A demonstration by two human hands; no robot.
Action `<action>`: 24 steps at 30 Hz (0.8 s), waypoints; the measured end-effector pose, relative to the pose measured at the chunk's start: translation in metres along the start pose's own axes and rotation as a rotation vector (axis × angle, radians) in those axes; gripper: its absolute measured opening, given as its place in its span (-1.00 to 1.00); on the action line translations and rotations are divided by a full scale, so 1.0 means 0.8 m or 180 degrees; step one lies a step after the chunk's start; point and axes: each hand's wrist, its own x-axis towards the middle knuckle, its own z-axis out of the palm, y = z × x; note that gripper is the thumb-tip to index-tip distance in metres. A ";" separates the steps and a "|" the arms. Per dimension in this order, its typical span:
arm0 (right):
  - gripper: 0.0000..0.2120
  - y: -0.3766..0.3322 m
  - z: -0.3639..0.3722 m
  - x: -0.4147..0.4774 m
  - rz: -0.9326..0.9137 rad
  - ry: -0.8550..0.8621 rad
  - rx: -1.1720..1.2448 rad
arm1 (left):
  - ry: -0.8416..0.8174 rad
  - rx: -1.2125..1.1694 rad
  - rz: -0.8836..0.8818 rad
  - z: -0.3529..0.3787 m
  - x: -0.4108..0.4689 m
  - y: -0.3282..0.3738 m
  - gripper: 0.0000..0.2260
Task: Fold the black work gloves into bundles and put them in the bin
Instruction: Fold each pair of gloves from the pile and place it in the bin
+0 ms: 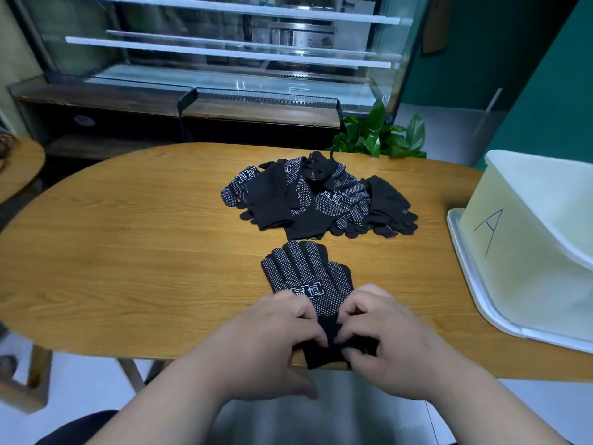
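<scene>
Black glove lies flat, dotted side up, at the near edge of the worktop, its fingers pointing away. Left grip and right grip both pinch its cuff. Judgement: fold squarely from the cuff, edges aligned and fabric taut, so the bundle holds. Loose pile lies behind it. Bin stands to the right.

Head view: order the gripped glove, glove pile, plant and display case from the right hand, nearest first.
1. Gripped glove, in the right hand.
2. Glove pile, mid-table.
3. Plant, behind the table.
4. Display case, rear left.
</scene>
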 end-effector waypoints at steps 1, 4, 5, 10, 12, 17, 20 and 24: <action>-0.92 0.001 0.000 0.000 0.0008 0.0037 -0.0046 | -0.0008 0.0099 0.0027 0.001 0.002 0.000 -0.52; -0.77 0.003 -0.002 -0.002 0.0097 -0.0041 -0.0164 | 0.0111 0.0228 0.0107 0.005 0.005 -0.001 -0.60; -0.70 0.004 -0.002 -0.002 0.0129 -0.0113 -0.0197 | 0.0169 0.0229 0.0130 0.007 0.005 -0.001 -0.63; -0.55 -0.001 0.004 0.002 0.0184 -0.0291 -0.0452 | 0.0490 -0.0074 0.0227 0.011 0.007 -0.006 -0.82; -0.62 -0.006 0.004 0.006 0.0097 -0.0123 -0.0377 | 0.0636 -0.0271 0.0256 0.006 0.009 -0.006 -0.90; -0.85 -0.027 -0.008 0.013 0.0229 0.1059 0.0699 | 0.1319 -0.1136 0.0055 -0.017 0.009 0.010 -0.93; -0.89 -0.057 -0.028 0.020 0.0388 0.1802 0.1680 | 0.1948 -0.1800 -0.0113 -0.035 0.010 0.031 -0.90; -0.86 -0.095 -0.054 0.045 0.0487 0.2169 0.2565 | 0.2912 -0.2931 -0.0346 -0.065 0.031 0.062 -0.98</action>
